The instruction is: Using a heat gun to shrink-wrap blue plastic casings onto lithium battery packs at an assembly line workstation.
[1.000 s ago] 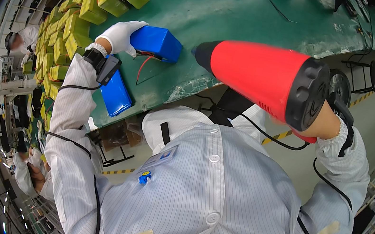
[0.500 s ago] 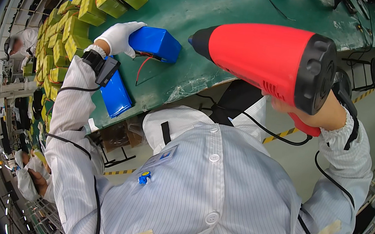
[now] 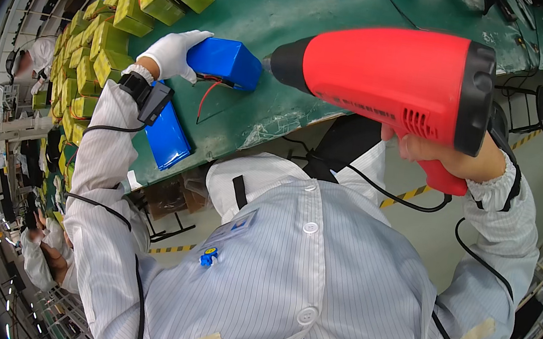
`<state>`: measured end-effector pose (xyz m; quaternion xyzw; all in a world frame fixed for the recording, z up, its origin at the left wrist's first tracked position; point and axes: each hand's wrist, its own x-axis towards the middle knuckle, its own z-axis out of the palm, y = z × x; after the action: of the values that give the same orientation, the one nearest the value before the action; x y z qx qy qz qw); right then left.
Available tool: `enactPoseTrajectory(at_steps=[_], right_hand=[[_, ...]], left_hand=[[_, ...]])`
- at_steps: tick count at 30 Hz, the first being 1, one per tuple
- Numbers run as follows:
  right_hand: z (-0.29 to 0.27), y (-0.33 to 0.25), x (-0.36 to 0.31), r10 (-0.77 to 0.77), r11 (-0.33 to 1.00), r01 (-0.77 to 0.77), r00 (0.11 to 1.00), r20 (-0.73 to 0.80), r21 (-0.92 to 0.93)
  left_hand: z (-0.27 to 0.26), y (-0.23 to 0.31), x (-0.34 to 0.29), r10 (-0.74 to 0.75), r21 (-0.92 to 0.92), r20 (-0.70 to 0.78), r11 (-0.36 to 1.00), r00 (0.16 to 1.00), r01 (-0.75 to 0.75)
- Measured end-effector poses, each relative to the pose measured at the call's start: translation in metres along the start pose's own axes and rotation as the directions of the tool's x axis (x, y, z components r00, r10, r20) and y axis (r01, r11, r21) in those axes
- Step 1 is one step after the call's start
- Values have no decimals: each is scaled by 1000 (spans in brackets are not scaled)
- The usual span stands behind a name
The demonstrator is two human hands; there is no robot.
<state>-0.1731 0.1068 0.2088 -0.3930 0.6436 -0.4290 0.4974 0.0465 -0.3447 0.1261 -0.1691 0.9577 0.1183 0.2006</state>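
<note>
Now the white-gloved left hand [image 3: 175,55] pinches a blue-wrapped battery pack [image 3: 224,59] by its left end, close to the near edge of the green table [image 3: 267,2], red wire [image 3: 205,98] trailing! Across from it, the bare right hand [image 3: 450,155] curls round the handle of a red heat gun [image 3: 379,67], black nozzle [image 3: 291,63] levelled at the pack's right end, just beside it. Another blue-wrapped piece [image 3: 168,138] lies by the near edge, and yellow battery packs [image 3: 110,41] crowd the table's left edge.

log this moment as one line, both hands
left hand: gloved, holding blue block | right hand: bare, gripping red heat gun | nozzle: pointed toward block
</note>
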Motion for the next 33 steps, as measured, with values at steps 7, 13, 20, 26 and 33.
enactPoseTrajectory(at_steps=[7,13,20,26,33], right_hand=[[-17,34,-5,-452,782,490,871,190,-385],[-7,24,-4,-477,719,514,854,205,-468],[-19,34,-19,-445,732,478,875,190,-486],[-9,39,-11,-444,738,457,883,152,-496],[-7,41,-3,-439,756,451,887,143,-475]], left_hand=[[12,-7,-4,27,37,-55,999,998,-25],[19,6,-10,33,-14,-101,999,994,-34],[48,19,-30,-24,138,-224,989,974,57],[53,94,-37,201,466,-311,884,929,-35],[119,113,-9,174,973,81,202,981,-116]])
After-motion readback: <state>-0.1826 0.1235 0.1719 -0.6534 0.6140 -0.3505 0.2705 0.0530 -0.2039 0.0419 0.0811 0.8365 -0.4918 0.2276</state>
